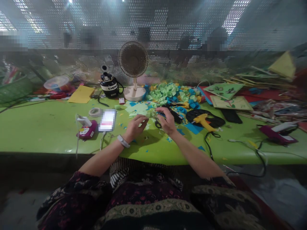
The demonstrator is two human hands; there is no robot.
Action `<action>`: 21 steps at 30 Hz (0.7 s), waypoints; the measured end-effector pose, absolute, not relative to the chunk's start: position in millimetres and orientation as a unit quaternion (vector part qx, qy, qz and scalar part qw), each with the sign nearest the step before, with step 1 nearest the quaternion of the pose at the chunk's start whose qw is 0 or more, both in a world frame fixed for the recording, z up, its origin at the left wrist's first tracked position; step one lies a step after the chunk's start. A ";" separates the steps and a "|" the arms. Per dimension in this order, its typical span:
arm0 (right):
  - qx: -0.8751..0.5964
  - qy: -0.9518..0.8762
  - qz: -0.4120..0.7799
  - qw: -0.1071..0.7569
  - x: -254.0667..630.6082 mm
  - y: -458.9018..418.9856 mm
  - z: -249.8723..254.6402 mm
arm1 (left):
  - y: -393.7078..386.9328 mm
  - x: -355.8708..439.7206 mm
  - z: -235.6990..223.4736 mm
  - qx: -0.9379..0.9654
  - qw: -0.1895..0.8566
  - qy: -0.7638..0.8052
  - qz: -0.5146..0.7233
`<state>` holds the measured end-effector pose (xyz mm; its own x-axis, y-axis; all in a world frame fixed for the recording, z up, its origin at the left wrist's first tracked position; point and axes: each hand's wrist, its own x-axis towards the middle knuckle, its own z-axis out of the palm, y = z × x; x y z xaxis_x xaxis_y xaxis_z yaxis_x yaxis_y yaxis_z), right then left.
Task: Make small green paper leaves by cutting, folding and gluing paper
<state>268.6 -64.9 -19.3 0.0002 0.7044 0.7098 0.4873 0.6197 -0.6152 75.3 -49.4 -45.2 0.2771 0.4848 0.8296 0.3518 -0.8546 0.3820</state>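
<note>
Pale green paper (151, 114): lies at clock centre, between the hands. Left hand (137, 127): pinches the paper with curled fingertips. Right hand (166, 121): curls loosely beside the paper; cannot tell whether gripping. From centre: folded-paper pile (166, 92) at 1 o'clock, yellow glue gun (203, 122) at 3, phone (107, 120) at 9, fan (133, 59) at 11.
</note>
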 end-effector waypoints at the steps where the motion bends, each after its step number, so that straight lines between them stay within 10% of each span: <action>1: -0.439 -0.694 0.111 0.561 268.4 -63.8 -20.3 | -48.5 74.7 -45.1 0.798 0.059 0.266 0.538; 21: -0.465 -0.698 0.129 0.530 261.8 -63.0 -27.9 | -40.2 72.8 -53.6 0.812 0.008 0.303 0.498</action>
